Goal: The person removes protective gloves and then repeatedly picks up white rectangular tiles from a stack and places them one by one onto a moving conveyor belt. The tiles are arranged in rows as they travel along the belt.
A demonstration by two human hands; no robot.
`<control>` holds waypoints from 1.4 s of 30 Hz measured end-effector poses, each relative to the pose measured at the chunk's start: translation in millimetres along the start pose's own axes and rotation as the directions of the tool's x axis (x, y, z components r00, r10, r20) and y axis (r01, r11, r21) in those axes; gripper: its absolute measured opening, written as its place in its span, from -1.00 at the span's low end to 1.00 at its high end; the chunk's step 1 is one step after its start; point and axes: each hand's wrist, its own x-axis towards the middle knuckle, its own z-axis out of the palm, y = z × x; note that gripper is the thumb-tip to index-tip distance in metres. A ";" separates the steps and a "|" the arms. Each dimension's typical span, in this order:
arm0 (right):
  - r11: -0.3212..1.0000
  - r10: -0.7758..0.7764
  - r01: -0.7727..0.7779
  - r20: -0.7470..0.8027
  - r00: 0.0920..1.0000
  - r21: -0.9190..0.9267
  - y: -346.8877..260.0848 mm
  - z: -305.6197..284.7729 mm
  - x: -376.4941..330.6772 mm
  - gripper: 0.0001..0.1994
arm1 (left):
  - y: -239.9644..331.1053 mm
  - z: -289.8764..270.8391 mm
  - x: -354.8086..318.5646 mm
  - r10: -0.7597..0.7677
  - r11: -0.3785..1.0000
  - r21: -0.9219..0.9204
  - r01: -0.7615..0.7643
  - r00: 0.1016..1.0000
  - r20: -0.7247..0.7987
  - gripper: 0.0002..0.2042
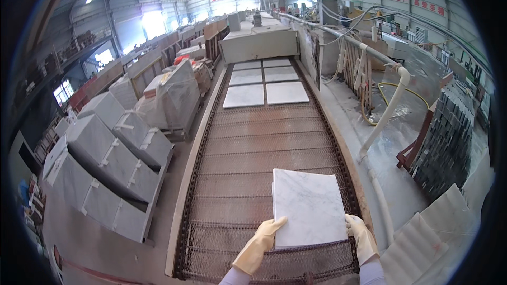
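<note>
The gloved left hand (pixel 267 233) is closed on the lower left edge of the white, grey-veined tile (pixel 309 208). The gloved right hand (pixel 362 234) is closed on the lower right edge. The tile is located over the near end of the mesh belt (pixel 248 158), right of its centre line; whether its lower edge touches the mesh cannot be determined. A second edge shows along its left side.

Six laid tiles (pixel 287 93) lie flat at the far end of the belt, in two columns of three, well apart from the held piece. The rearmost pair is adjacent to the housing (pixel 259 46), which spans the belt.

Left of the belt: grey slabs (pixel 113 150), standing tilted in rows. Right of the belt: a bent pale pipe (pixel 391 105), a rack of dark strips (pixel 446 134) and, nearest the right hand, pale sheets (pixel 433 235)
</note>
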 end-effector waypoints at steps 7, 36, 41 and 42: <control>0.978 0.191 -0.195 -0.053 0.980 -0.075 -17.8 17.5 -22.2 -0.61 | -13.4 1.2 -4.2 0.035 0.999 -0.042 -0.034 0.999 0.032 -0.57; 0.763 0.182 -0.089 0.081 0.980 -0.640 -69.5 310.8 -20.7 -0.42 | -78.1 -286.1 -36.1 0.133 0.413 -0.746 -0.522 0.845 -0.518 -0.72; 0.412 0.220 0.054 0.157 0.963 -0.910 -78.6 294.2 -10.0 -0.39 | -75.0 -276.3 -23.1 -0.114 0.492 -0.726 -0.480 0.791 -0.601 -0.78; 0.371 0.217 0.070 0.160 0.963 -0.926 -74.7 296.4 -9.7 -0.40 | -88.8 -294.9 -12.5 -0.136 0.524 -0.714 -0.464 0.783 -0.608 -0.81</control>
